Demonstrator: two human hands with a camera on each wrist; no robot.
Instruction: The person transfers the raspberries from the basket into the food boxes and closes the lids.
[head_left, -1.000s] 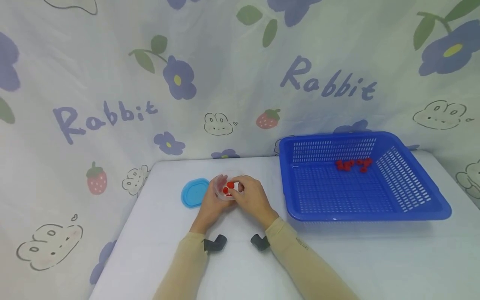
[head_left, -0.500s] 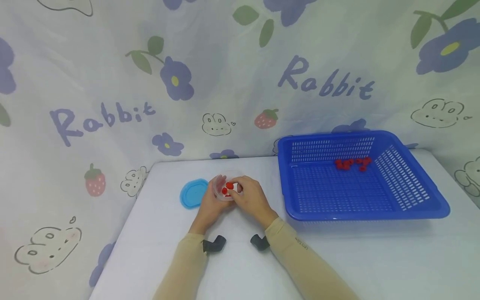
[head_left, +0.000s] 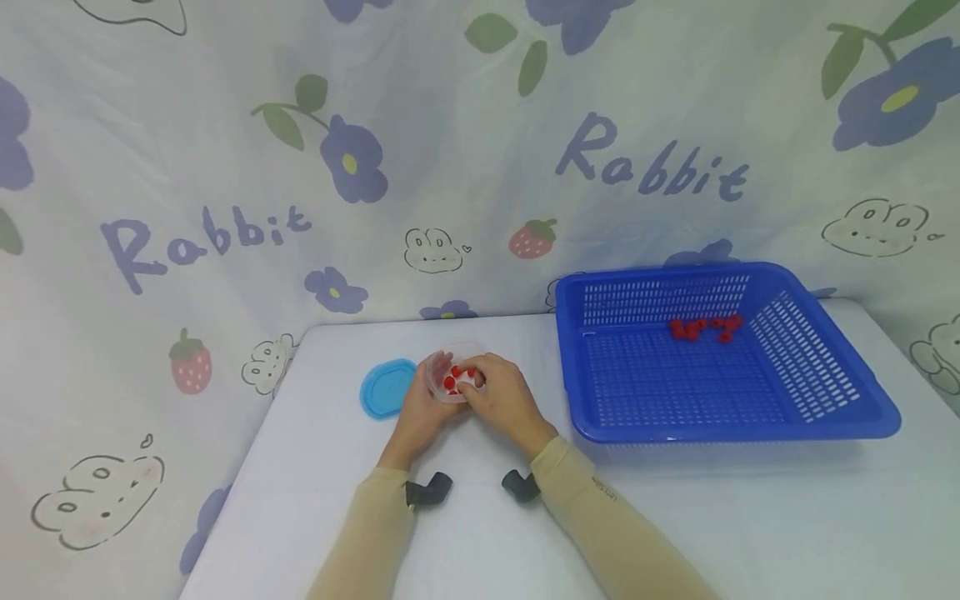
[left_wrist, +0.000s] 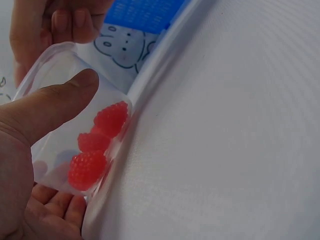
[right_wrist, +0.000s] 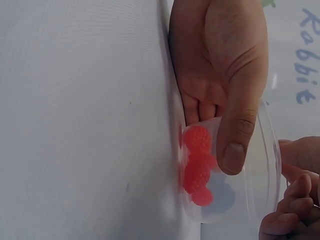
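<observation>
My left hand (head_left: pixel 429 408) grips a clear plastic container (left_wrist: pixel 60 75), its thumb along one wall and its fingers round the other side. Several red raspberries (left_wrist: pixel 87 170) lie at the bottom, visible through the wall. At the container's open mouth, my right hand (head_left: pixel 506 396) has its fingers curled, with a raspberry (head_left: pixel 471 372) between index finger and thumb. In the right wrist view the right fingertips (right_wrist: pixel 297 205) are just beside the rim, and what they hold is mostly hidden.
A light-blue lid (head_left: pixel 386 389) lies left of the left hand. The large blue plastic basket (head_left: pixel 585 367) stands to the right, several red raspberries (head_left: pixel 686 329) near its back wall. A patterned cloth (head_left: pixel 450 167) hangs behind the white table (head_left: pixel 480 542).
The right fingers have dipped slightly into the container. The raspberry earlier at their tips is no longer raised there, and more red shows inside. The left hand holds the container in place.
</observation>
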